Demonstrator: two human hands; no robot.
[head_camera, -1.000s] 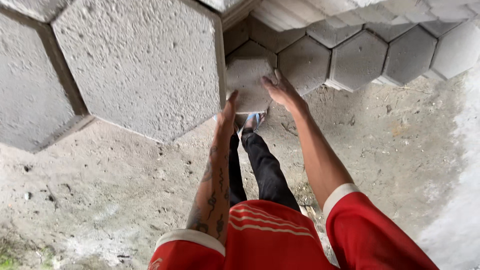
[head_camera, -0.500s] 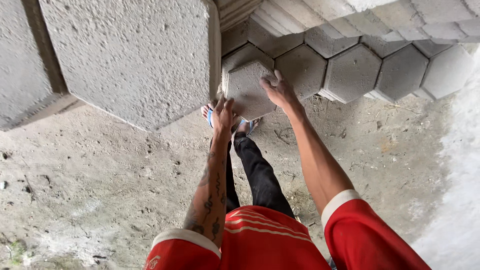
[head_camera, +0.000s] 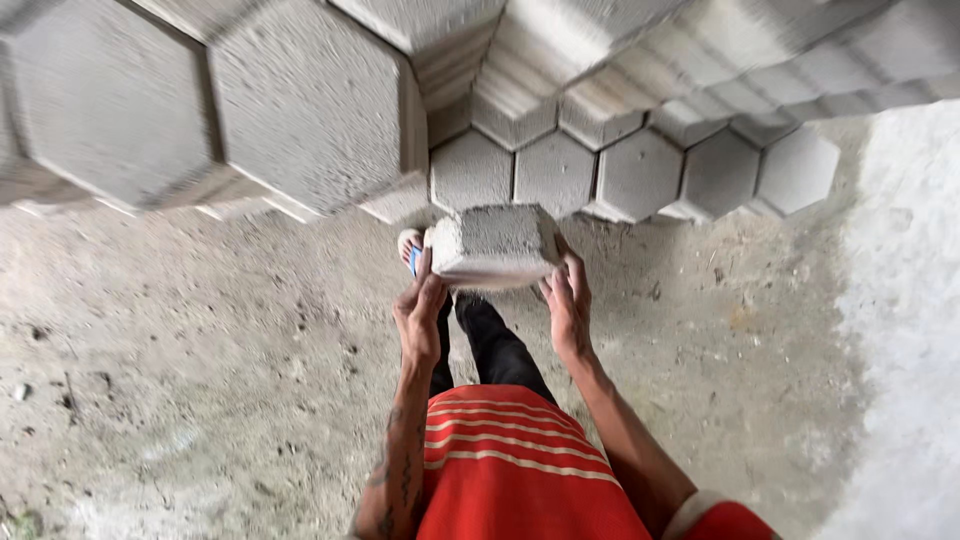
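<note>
At the centre of the head view, a person holds a grey hexagonal concrete block (head_camera: 495, 245) between both hands.

The left hand (head_camera: 420, 318) presses the block's left side and the right hand (head_camera: 567, 305) its right side, fingers spread along the edges. Just above it in the frame, a row of standing hexagonal blocks (head_camera: 640, 170) lines the ground; larger stacked blocks (head_camera: 300, 110) fill the upper left. Bare concrete floor (head_camera: 200, 380) lies below.

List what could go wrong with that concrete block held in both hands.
The concrete block hangs directly over a sandalled foot; a slip could crush toes. The left hand and right hand grip only its side edges, bare. The stacked blocks lean close and might topple if bumped.
</note>
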